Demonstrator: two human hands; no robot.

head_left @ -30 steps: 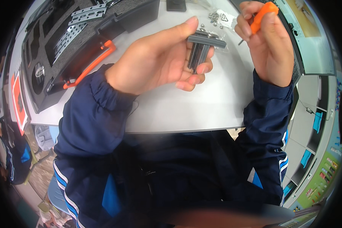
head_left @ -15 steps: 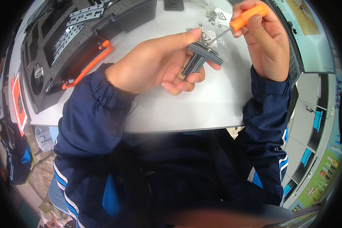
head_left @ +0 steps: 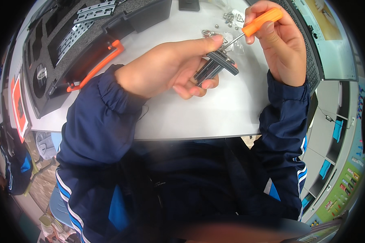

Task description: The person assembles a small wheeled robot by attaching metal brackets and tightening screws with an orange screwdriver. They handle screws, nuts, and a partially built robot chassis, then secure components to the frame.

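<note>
My left hand (head_left: 182, 65) is closed around a dark grey grooved metal piece (head_left: 215, 67), made of bars that meet in a T shape. The thumb presses on its upper end, and the other fingers support it from below. Between the fingers and thumb of my right hand (head_left: 282, 44) is a screwdriver with an orange handle (head_left: 263, 22). Its thin shaft (head_left: 234, 41) slants down to the left, and the tip meets the crossbar near my left thumb. Whatever sits under the tip is too small to make out.
Beyond my hands lie clear plastic bags (head_left: 235, 47) and several small metal screws or nuts (head_left: 230, 18). An open dark case (head_left: 69, 69) with an orange handle (head_left: 97, 67) and perforated metal plates (head_left: 75, 35) stands at left. A laptop (head_left: 330, 40) is at right.
The screwdriver and my right hand have shifted slightly left and down. The metal piece has turned a little in my left hand, its crossbar now slanting more steeply.
</note>
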